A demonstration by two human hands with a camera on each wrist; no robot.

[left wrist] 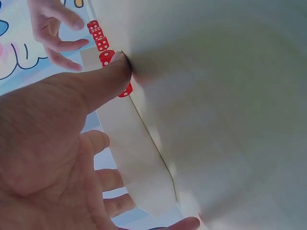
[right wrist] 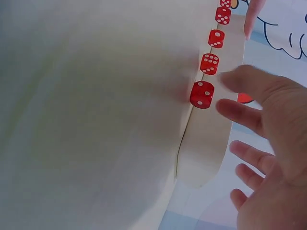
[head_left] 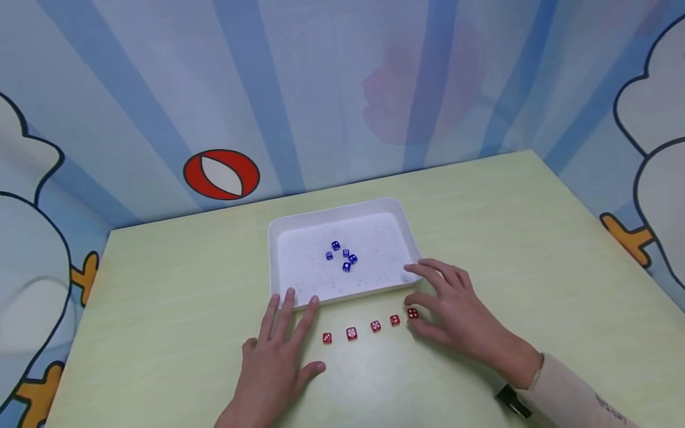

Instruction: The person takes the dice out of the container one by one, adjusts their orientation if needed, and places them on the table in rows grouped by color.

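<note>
Several red dice (head_left: 351, 333) lie in a row on the table in front of a white tray (head_left: 342, 295). At the row's right end, my right hand (head_left: 455, 306) has its thumb and index finger on either side of the last red die (right wrist: 202, 95); in the right wrist view the fingertips look apart from it. My left hand (head_left: 278, 351) is spread flat, fingertips at the tray's front left corner, thumb near the leftmost red die (head_left: 327, 338). In the left wrist view the thumb covers part of the row. Several blue dice (head_left: 346, 253) sit grouped inside the tray.
The pale green table (head_left: 176, 285) reaches back to a blue striped backdrop (head_left: 332, 89) printed with a red and white ball (head_left: 222, 174). Cartoon clouds are printed on the side panels. A small black object (head_left: 514, 402) is by the right sleeve.
</note>
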